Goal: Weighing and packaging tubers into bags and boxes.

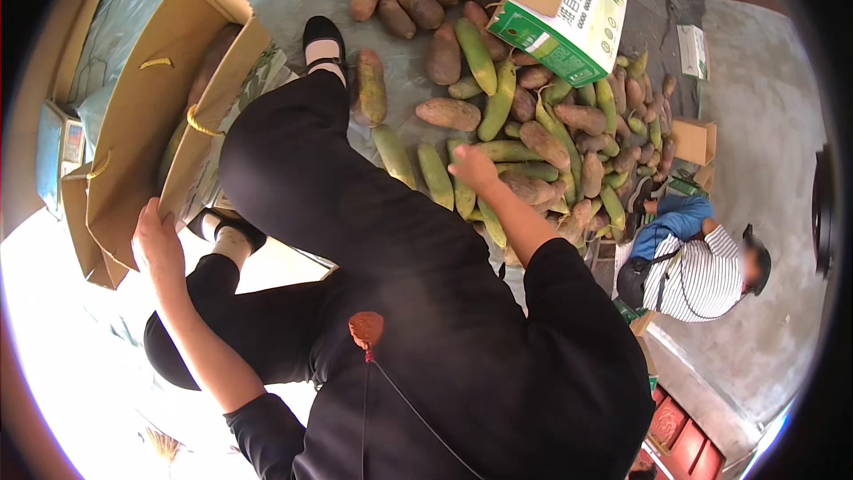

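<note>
At the left, my left hand [160, 244] grips the near edge of an open cardboard box [133, 133], thumb and fingers at its rim. Yellow cord handles hang on the box, and brown gourds [213, 58] show partly inside it. My right hand [475, 169] reaches over the near side of a large pile, its fingers curled at the upper end of a long green gourd [463, 196]. That gourd lies beside another green gourd [434, 176]; the fingertips are partly hidden. Around them are smooth green gourds and rough brown gourds [449, 113].
A green and white carton [569, 18] stands at the pile's far side. More brown gourds [418, 2] lie on the plastic sheet beyond my foot [324, 44]. A person in a striped shirt [693, 276] sits at the right, near a small cardboard box [693, 140].
</note>
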